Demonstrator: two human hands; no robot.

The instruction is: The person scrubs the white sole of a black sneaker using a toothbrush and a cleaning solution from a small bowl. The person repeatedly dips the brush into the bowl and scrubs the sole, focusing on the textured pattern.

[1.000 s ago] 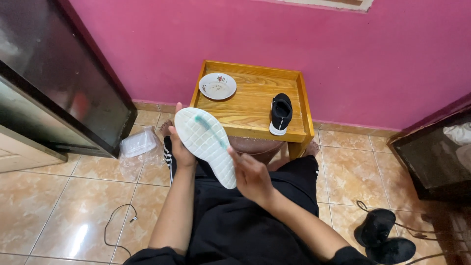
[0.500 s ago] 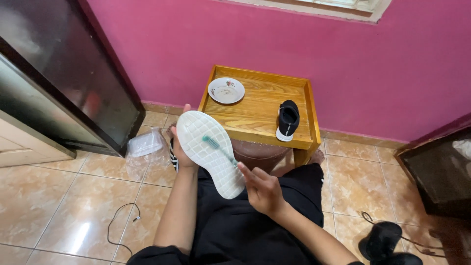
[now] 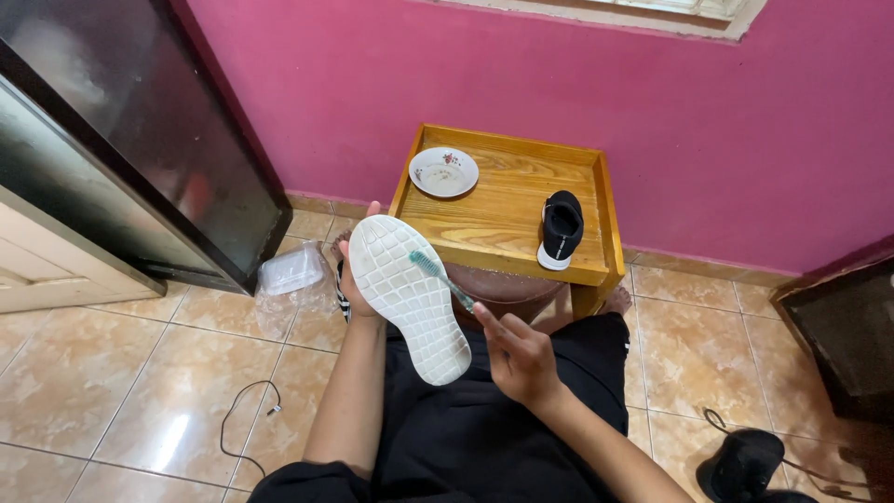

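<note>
Near the middle of the frame the left hand (image 3: pixel 357 279) holds a shoe (image 3: pixel 408 296) with its white, square-patterned sole turned up toward the camera; the fingers wrap behind the upper, so only the thumb tip above the toe and the wrist below it show, closed around the shoe. The right hand (image 3: pixel 520 357), just right of the heel, pinches the handle of a teal toothbrush (image 3: pixel 440 277) between thumb and fingers. The brush slants up to the left, its head lying on the upper middle of the sole.

Against the frame half a second ago, the brush head sits at about the same spot on the sole, and the shoe keeps its slant, toe at upper left, heel at lower right. The right hand has drawn slightly lower and to the right, so more of the handle shows. The view has also tipped: the wooden bench (image 3: pixel 507 237) now lies a little higher and more to the right than a second ago, and the window sill at the top edge comes into view.

On the bench, upper centre, a small white dish (image 3: pixel 443 171) stays at the back left corner and a second black shoe (image 3: pixel 561 229) stays standing near the right rim, well apart from the dish. A clear plastic box (image 3: pixel 291 271) lies on the tiled floor left of the held shoe. A thin black cable (image 3: pixel 244 416) trails across the tiles at lower left.
</note>
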